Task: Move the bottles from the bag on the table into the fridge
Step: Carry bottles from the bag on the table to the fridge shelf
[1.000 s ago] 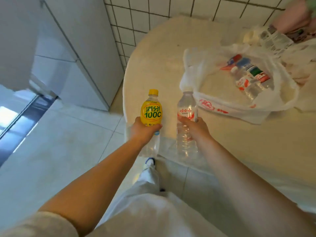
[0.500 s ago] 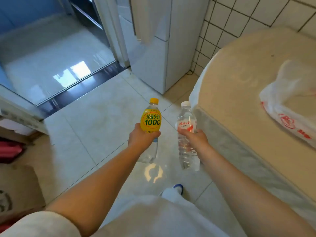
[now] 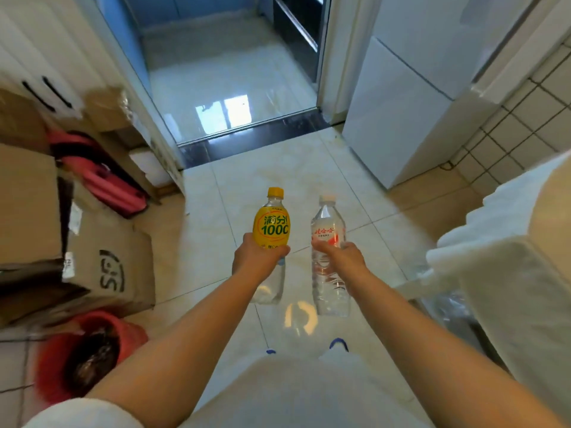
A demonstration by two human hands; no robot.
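Note:
My left hand (image 3: 256, 260) grips a clear bottle with a yellow label and yellow cap (image 3: 272, 225) upright in front of me. My right hand (image 3: 341, 257) grips a clear water bottle with a red-and-white label and white cap (image 3: 327, 233), also upright. Both bottles hang over the tiled floor, side by side. The white fridge (image 3: 411, 97) stands at the upper right with its doors closed. The table's edge (image 3: 506, 242) shows at the right; the bag is out of view.
Cardboard boxes (image 3: 102, 264) and pink items (image 3: 108, 183) are stacked on the left. A red bucket (image 3: 86, 359) sits at the lower left. A doorway with a dark threshold (image 3: 247, 140) lies ahead. White wall tiles (image 3: 525, 125) are beside the fridge.
The view has swung left, away from the table and bag, toward the fridge and doorway. Both hands still hold their bottles upright, and the boxes and bucket have come into sight.

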